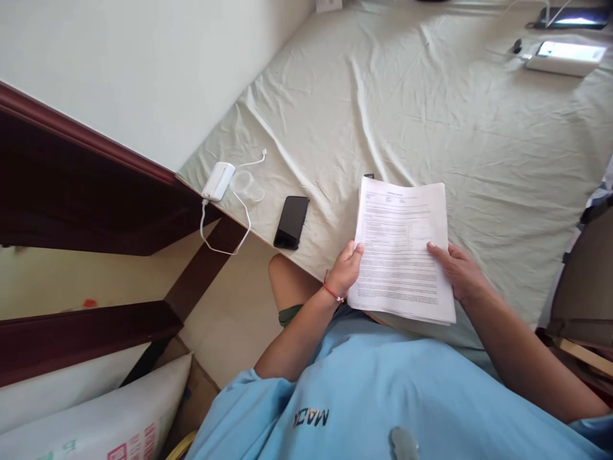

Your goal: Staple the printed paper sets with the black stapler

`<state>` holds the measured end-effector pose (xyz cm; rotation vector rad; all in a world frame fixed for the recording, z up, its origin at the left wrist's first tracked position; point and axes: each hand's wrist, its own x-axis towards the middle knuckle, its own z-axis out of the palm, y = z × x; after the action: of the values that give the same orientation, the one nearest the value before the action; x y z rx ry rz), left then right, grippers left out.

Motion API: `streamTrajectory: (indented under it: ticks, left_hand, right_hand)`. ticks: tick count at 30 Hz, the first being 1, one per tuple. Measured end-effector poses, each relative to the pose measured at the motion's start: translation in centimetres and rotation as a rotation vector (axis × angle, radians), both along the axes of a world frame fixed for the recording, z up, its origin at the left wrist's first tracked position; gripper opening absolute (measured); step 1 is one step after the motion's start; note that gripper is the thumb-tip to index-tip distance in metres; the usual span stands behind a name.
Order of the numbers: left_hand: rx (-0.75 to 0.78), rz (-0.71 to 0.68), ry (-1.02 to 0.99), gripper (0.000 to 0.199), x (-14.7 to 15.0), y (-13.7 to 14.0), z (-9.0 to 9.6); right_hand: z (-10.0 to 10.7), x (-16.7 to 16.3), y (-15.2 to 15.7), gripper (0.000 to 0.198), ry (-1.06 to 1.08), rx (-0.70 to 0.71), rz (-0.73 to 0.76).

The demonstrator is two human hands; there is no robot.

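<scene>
A stack of printed paper sheets [401,255] is held up in front of my blue shirt, text side towards me. My left hand [345,268] is closed on its left edge, thumb on top and the other fingers curled behind. On the opposite edge, my right hand [460,268] grips the stack with its thumb lying over the front page. Most of the fingers are hidden beneath the sheets. A small dark object [368,176] pokes out behind the top left corner; its kind I cannot make out. Left of the papers lies a black smartphone [291,222], screen up.
A pale wrinkled sheet [325,115] covers the surface. Near its left edge sit a white charger [218,181] with a looping cable and clear round plastic pieces [249,186]. At the far right are a lit phone [567,59] and another device [572,18]. Dark wooden framing [96,172] borders the left.
</scene>
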<state>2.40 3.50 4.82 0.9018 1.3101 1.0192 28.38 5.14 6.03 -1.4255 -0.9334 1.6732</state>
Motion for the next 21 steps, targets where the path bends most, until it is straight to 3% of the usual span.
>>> streamTrajectory:
  ticks: [4, 8, 11, 13, 14, 17, 21]
  left_hand:
    - [-0.019, 0.074, -0.066, 0.048, -0.5, 0.9, 0.0]
    - [0.048, 0.091, -0.143, 0.047, -0.5, 2.3, 0.7]
    - [0.084, 0.074, -0.128, 0.048, 0.1, 2.8, 1.3]
    - [0.114, 0.046, -0.101, 0.049, 0.6, 2.8, 1.5]
    - [0.124, 0.028, -0.09, 0.05, 0.9, 2.6, 1.7]
    - [0.127, -0.013, -0.065, 0.051, 1.6, 1.9, 2.2]
    - [0.138, -0.037, -0.039, 0.05, 1.9, 1.1, 2.8]
  right_hand:
    - [0.1, -0.1, -1.0, 0.039, 0.02, 0.034, 0.01]
    - [-0.7, 0.3, -1.3, 0.041, -0.067, 0.113, 0.152]
    - [-0.2, 0.9, 0.3, 0.042, -0.452, 0.357, 0.051]
    - [1.5, 1.1, 2.2, 0.051, -0.731, 0.593, -0.114]
    - [2.7, 1.0, 3.2, 0.056, -0.821, 0.72, -0.124]
    - [6.6, -0.3, 6.3, 0.051, -0.943, 0.94, 0.055]
    - [9.5, -3.0, 9.1, 0.045, -1.004, 1.022, 0.381]
